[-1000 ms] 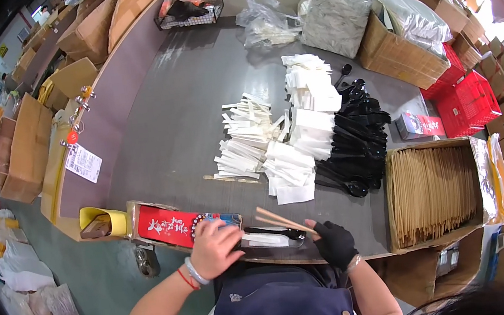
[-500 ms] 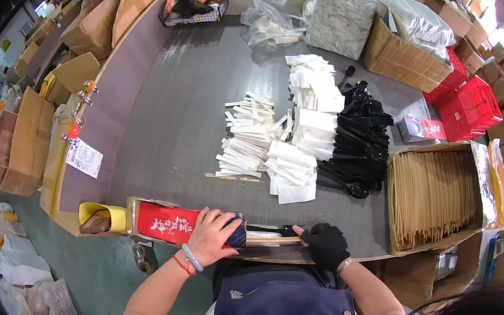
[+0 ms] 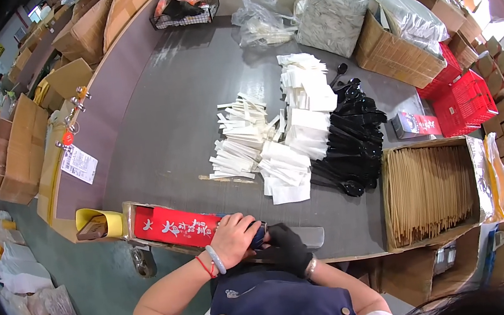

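Gripping a red packet (image 3: pixel 188 227), fingers of the left hand (image 3: pixel 235 239) are curled; whether the gloved right hand (image 3: pixel 286 251) is pinching cannot be told. The packet is laid in 1 carton (image 3: pixel 128 218), beside 1 yellow holder (image 3: pixel 115 223).

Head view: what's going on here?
A person works at a desk's front edge. The left hand covers the right end of a red package; the black-gloved right hand is close beside it. Their exact grip is hidden. Beyond them lie white packets and black spoons, with a box of wooden sticks at right.
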`<move>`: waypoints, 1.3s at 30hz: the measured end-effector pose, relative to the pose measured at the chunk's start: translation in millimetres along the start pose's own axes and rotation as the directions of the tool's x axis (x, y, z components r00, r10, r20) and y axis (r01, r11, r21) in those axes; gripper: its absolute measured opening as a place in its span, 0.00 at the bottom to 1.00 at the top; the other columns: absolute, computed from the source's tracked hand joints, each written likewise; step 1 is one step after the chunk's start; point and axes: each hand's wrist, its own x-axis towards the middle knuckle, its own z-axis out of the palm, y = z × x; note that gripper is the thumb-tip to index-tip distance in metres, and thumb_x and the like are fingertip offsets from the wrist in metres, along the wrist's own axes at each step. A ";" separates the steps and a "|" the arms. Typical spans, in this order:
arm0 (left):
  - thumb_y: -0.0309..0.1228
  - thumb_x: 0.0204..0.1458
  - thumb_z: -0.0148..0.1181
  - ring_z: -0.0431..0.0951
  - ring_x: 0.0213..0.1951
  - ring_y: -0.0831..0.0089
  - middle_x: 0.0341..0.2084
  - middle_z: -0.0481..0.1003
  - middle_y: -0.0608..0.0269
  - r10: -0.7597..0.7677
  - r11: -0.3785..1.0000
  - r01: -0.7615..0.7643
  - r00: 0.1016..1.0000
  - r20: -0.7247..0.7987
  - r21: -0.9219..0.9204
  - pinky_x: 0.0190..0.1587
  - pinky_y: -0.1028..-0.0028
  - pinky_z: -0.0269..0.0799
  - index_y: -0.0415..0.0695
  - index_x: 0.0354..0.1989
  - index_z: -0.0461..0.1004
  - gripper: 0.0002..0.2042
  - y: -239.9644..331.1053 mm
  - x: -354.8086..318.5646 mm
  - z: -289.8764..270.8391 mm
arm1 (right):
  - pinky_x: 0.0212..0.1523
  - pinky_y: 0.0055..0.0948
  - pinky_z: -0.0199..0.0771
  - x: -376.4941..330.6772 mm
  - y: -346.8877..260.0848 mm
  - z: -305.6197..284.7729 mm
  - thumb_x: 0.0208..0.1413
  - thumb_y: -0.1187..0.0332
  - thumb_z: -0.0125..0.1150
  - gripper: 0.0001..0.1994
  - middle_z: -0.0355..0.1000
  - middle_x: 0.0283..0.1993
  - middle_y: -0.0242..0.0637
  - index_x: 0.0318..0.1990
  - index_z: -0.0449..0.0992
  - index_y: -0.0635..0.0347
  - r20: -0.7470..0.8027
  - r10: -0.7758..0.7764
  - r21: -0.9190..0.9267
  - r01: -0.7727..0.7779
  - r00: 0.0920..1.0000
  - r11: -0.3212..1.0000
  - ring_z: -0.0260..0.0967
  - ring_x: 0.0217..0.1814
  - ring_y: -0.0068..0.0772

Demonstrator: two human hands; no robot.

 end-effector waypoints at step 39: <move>0.47 0.29 0.76 0.57 0.61 0.43 0.58 0.62 0.43 -0.534 0.843 0.472 0.793 -0.293 -0.258 0.63 0.49 0.50 0.34 0.55 0.67 0.43 -19.4 -25.6 21.3 | 0.44 0.42 0.65 11.6 -31.4 -46.6 0.43 0.45 0.66 0.26 0.72 0.42 0.42 0.41 0.75 0.58 0.236 0.177 -0.710 0.045 0.956 0.703 0.70 0.46 0.42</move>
